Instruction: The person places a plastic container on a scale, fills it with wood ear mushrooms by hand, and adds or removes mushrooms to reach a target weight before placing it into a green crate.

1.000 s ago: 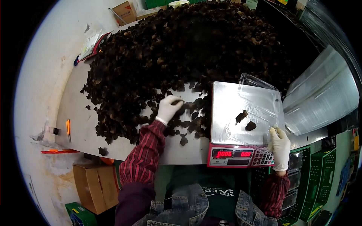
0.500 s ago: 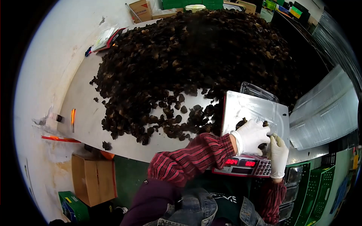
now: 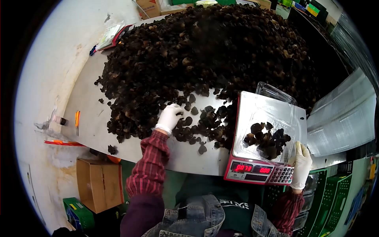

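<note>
My left hand (image 3: 169, 118), white-gloved, is at the near edge of a pile of dark wood ear mushrooms (image 3: 197, 51). Its fingers are curled together; what they hold is hidden. On a red and silver digital scale (image 3: 244, 106) sits a clear plastic box (image 3: 276, 118) with its lid (image 3: 277, 90) folded back. A small heap of wood ear mushrooms (image 3: 269, 140) lies inside it. The display (image 3: 242, 168) seems to read 0.073. My right hand (image 3: 301, 164), also gloved, is at the box's right near corner, its bent fingers closed at the rim.
Loose wood ear pieces (image 3: 202, 148) are scattered over the metal table (image 3: 158, 152). Stacked clear plastic boxes (image 3: 343, 114) stand at the right, green crates (image 3: 331, 197) below. An orange-handled tool (image 3: 77, 122) lies left, with a cardboard box (image 3: 98, 185) on the floor.
My left hand has moved from the box on the scale leftward to the pile. The mushrooms in the box are now uncovered. My right hand stays beside the scale, slightly lower and further right.
</note>
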### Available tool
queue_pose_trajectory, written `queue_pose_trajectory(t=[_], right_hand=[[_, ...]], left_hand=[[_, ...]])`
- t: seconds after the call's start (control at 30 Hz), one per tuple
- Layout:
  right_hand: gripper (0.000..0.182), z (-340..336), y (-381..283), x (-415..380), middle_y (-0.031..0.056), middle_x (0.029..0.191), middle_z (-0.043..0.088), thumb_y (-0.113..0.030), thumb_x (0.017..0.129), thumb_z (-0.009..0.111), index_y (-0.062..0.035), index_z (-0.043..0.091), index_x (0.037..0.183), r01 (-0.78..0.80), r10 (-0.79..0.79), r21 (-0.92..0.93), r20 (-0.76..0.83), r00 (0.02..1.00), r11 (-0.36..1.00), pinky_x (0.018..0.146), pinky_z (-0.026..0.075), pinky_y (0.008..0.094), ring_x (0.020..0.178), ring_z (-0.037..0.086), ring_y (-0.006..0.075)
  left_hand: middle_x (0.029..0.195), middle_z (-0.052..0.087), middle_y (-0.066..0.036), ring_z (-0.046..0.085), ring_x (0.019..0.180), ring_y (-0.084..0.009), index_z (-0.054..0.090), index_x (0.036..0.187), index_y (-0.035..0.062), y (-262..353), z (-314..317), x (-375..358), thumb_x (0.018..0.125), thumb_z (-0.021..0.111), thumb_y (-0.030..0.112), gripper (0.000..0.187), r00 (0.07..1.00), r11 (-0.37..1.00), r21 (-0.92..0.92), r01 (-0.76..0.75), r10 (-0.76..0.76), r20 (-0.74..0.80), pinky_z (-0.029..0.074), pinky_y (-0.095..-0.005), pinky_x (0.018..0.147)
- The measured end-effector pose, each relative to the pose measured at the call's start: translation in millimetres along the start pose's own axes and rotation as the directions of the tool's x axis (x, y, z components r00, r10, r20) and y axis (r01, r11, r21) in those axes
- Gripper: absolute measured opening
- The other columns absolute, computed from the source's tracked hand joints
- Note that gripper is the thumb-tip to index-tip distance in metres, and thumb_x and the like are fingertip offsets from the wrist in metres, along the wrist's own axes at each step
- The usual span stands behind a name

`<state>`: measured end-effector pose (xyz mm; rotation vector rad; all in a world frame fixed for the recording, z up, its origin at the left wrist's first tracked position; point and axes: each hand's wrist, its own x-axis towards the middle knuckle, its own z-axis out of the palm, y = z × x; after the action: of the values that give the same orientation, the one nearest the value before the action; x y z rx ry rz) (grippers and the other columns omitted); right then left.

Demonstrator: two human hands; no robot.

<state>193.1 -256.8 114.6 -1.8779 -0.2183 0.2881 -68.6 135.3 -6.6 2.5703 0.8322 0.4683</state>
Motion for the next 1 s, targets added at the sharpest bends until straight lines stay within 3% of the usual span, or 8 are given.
queue_pose_trajectory(t=[0.13,0.2,0.27,0.33,0.6,0.7,0.83,1.0], right_hand=[[0.032,-4.0,3.2,-0.1,-0.0035,0.057,0.048,-0.024,0.097,0.059,0.0047,0.063,0.112,-0.001,0.001,-0.019,-0.035,0.999,1.000,0.045,0.029,0.0203,0.047,0.040,0.0033],[0.033,-5.6,5.5,0.8,-0.0037,0.057,0.048,-0.024,0.097,0.059,0.0046,0.063,0.113,0.004,-0.005,-0.033,-0.042,0.999,0.999,0.044,0.029,0.0202,0.047,0.040,0.0033],[0.033,-7.8,6.3,0.2,-0.0027,0.059,0.050,-0.024,0.097,0.060,0.0046,0.062,0.114,0.000,-0.002,-0.048,-0.043,0.999,0.999,0.045,0.029,0.0194,0.048,0.041,0.0035],[0.033,-6.4,9.6,-0.6,-0.0021,0.061,0.051,-0.024,0.097,0.060,0.0045,0.062,0.114,0.002,-0.005,-0.052,-0.048,0.999,0.999,0.045,0.030,0.0192,0.048,0.042,0.0035],[0.033,-0.5,10.8,-3.9,0.0014,0.077,0.062,-0.022,0.097,0.060,0.0052,0.062,0.116,0.001,-0.004,-0.084,-0.037,0.999,0.996,0.053,0.040,0.0193,0.059,0.051,0.0043],[0.032,-1.5,21.0,-3.2,0.0072,0.101,0.068,-0.020,0.096,0.061,0.0051,0.063,0.117,0.016,-0.021,-0.156,-0.028,0.999,0.988,0.083,0.046,0.0227,0.092,0.057,0.0088],[0.030,2.9,16.6,-10.4,0.0001,0.075,0.062,-0.021,0.095,0.063,0.0021,0.065,0.114,0.084,-0.094,-0.153,-0.060,0.994,0.985,0.049,0.038,0.0194,0.055,0.046,0.0025],[0.037,2.6,13.2,-13.8,-0.0011,0.066,0.056,-0.022,0.093,0.066,0.0034,0.062,0.119,0.016,-0.021,-0.086,-0.053,0.998,0.996,0.049,0.038,0.0217,0.054,0.044,0.0041]], left_hand=[[0.116,0.063,-0.015,0.058,0.108,-0.0344,0.071,0.096,0.0051,-18.2,-30.9,-9.6,0.073,0.068,0.005,0.022,0.954,0.997,0.069,0.039,-0.016,-0.300,0.047,-0.0386,0.089],[0.128,0.056,-0.016,0.052,0.116,-0.0368,0.069,0.107,0.0064,12.2,-56.1,-21.9,0.074,0.070,0.006,0.033,0.911,0.895,0.435,0.102,0.092,-0.402,0.043,-0.0413,0.096],[0.134,0.052,-0.016,0.046,0.124,-0.0359,0.067,0.111,0.0079,15.0,-41.0,-40.5,0.075,0.074,0.017,0.037,0.895,0.991,0.130,0.043,0.020,-0.446,0.036,-0.0495,0.103],[0.140,0.048,-0.016,0.044,0.127,-0.0375,0.064,0.120,0.0106,35.4,-6.0,-70.7,0.074,0.075,0.019,0.048,0.952,0.991,-0.132,-0.021,-0.020,-0.305,0.033,-0.0469,0.108],[0.157,0.020,-0.015,0.015,0.141,-0.0480,0.052,0.137,0.0329,122.9,50.7,-39.2,0.069,0.077,0.048,0.074,0.999,1.000,0.013,0.017,-0.016,-0.047,0.012,-0.0665,0.110],[0.149,0.033,-0.015,0.026,0.136,-0.0446,0.057,0.131,0.0285,140.8,65.0,-3.3,0.070,0.077,0.043,0.066,0.977,0.974,0.108,-0.200,0.206,-0.050,0.021,-0.0632,0.107],[0.119,0.058,-0.008,0.051,0.110,-0.0332,0.065,0.113,0.0198,130.3,72.7,12.0,0.071,0.074,0.029,0.044,0.932,0.931,0.129,-0.341,0.353,-0.083,0.044,-0.0457,0.088],[0.096,0.062,-0.007,0.062,0.084,-0.0263,0.068,0.098,0.0103,89.8,62.4,15.1,0.071,0.074,0.014,0.028,0.916,0.936,0.064,-0.345,0.351,-0.193,0.053,-0.0345,0.070]])
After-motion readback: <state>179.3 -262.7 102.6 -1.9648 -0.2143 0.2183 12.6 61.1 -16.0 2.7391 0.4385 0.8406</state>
